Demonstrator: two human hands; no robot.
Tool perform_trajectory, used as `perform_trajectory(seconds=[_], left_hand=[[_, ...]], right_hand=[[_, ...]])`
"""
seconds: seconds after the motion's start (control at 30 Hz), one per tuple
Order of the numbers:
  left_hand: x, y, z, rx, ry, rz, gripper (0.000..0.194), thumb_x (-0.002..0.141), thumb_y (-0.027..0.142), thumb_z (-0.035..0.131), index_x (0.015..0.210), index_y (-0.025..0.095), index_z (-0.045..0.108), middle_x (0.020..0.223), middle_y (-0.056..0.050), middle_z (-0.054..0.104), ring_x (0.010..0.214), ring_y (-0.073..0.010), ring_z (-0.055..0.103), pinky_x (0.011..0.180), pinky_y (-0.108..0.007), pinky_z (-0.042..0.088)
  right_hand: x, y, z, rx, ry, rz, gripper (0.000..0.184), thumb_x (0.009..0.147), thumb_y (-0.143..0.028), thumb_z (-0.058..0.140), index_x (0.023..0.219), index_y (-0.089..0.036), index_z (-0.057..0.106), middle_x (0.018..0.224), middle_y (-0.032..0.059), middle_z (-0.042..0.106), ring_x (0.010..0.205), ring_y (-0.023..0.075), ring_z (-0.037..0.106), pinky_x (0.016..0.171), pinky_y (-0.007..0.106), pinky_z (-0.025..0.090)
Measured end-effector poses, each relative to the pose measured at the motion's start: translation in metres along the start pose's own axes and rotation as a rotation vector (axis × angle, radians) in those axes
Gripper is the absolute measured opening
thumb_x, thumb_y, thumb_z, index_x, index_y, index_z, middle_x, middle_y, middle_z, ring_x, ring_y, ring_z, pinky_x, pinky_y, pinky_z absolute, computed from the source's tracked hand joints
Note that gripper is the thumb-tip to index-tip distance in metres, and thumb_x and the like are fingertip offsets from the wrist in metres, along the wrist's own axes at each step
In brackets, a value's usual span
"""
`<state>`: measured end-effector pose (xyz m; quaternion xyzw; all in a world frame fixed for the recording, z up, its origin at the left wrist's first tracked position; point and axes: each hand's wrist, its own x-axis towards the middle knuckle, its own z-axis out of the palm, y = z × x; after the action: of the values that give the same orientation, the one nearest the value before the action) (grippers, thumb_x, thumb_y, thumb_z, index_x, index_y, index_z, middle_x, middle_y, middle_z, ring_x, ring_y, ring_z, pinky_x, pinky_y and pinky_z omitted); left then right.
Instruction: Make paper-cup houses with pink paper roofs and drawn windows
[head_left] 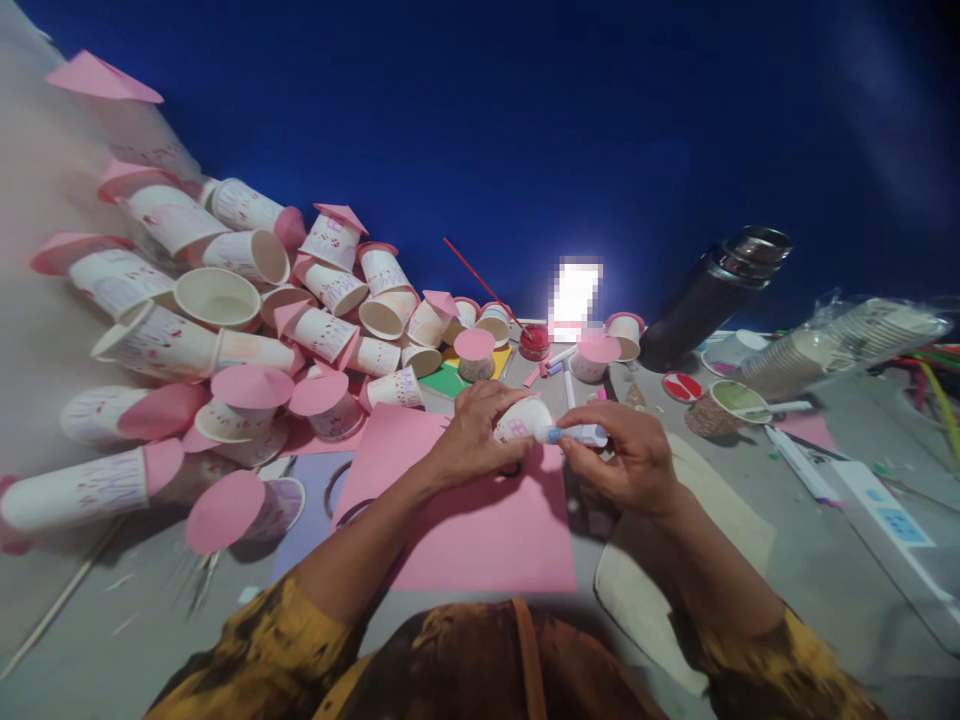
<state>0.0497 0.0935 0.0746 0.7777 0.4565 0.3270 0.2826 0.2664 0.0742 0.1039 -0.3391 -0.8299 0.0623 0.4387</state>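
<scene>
My left hand [478,438] is wrapped around a white paper cup [517,424] with pink and red drawings, tipped on its side above a pink paper sheet [491,545]. My right hand [624,455] pinches a small white tube with a light-blue neck [583,435]. The tube points left, and its tip meets the cup's right end. Whether it is a glue tube or a marker is unclear. Under the pink sheet lies a lilac sheet [306,500], with the dark ring of a scissors handle [335,487] on it.
Decorated cups with pink cone tops [251,385] are heaped on the left. A red paint jar [534,342] holds a brush. On the right stand a dark flask [709,300], a wrapped cup stack [840,345], a speckled cup [724,408] and a long white box [892,520]. A bright phone-like screen [576,298] is behind.
</scene>
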Motion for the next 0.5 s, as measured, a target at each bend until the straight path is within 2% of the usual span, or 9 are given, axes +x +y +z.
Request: perform_trajectory(seconds=[0.13,0.23,0.33,0.4,0.5], left_hand=[[0.002,0.0,-0.007,-0.195,-0.014,-0.057,0.04,0.079,0.035,0.074,0.115,0.019,0.075,0.111,-0.009,0.07,0.108,-0.0291,0.064,0.101,-0.044,0.048],[0.002,0.001,-0.012,-0.388,-0.078,-0.1,0.043,0.073,0.032,0.076,0.114,0.019,0.076,0.115,-0.007,0.072,0.111,-0.0303,0.065,0.099,-0.041,0.05],[0.002,0.001,-0.021,-0.548,-0.077,-0.13,0.051,0.07,0.033,0.081,0.119,0.02,0.076,0.123,-0.008,0.074,0.12,-0.0338,0.064,0.104,-0.043,0.048],[-0.002,0.0,-0.031,-0.604,0.022,-0.143,0.053,0.071,0.033,0.083,0.122,0.022,0.075,0.126,-0.008,0.074,0.123,-0.0343,0.063,0.107,-0.045,0.047],[-0.016,-0.003,-0.045,-0.692,0.192,-0.186,0.052,0.07,0.033,0.086,0.121,0.023,0.075,0.125,-0.008,0.075,0.12,-0.0338,0.065,0.104,-0.047,0.05]], right_hand=[[0.001,0.007,-0.004,-0.029,0.011,-0.086,0.007,0.091,-0.022,0.064,0.09,-0.023,0.072,0.077,0.0036,0.078,0.067,0.0193,0.072,0.065,0.03,0.055],[-0.001,0.015,-0.003,-0.113,0.069,-0.033,0.008,0.091,-0.024,0.066,0.089,-0.022,0.073,0.076,0.004,0.078,0.063,0.0185,0.069,0.061,0.03,0.052],[-0.003,0.023,-0.001,-0.112,0.176,0.163,0.011,0.09,-0.029,0.07,0.095,-0.021,0.076,0.086,0.0051,0.08,0.062,0.0171,0.067,0.059,0.03,0.05],[-0.004,0.03,0.0,-0.019,0.22,0.343,0.019,0.09,-0.034,0.071,0.103,-0.021,0.077,0.09,0.0052,0.08,0.063,0.017,0.067,0.06,0.03,0.051],[-0.004,0.044,0.003,0.149,0.14,0.6,0.029,0.088,-0.04,0.071,0.108,-0.02,0.076,0.081,0.0034,0.078,0.059,0.0173,0.063,0.057,0.03,0.049]])
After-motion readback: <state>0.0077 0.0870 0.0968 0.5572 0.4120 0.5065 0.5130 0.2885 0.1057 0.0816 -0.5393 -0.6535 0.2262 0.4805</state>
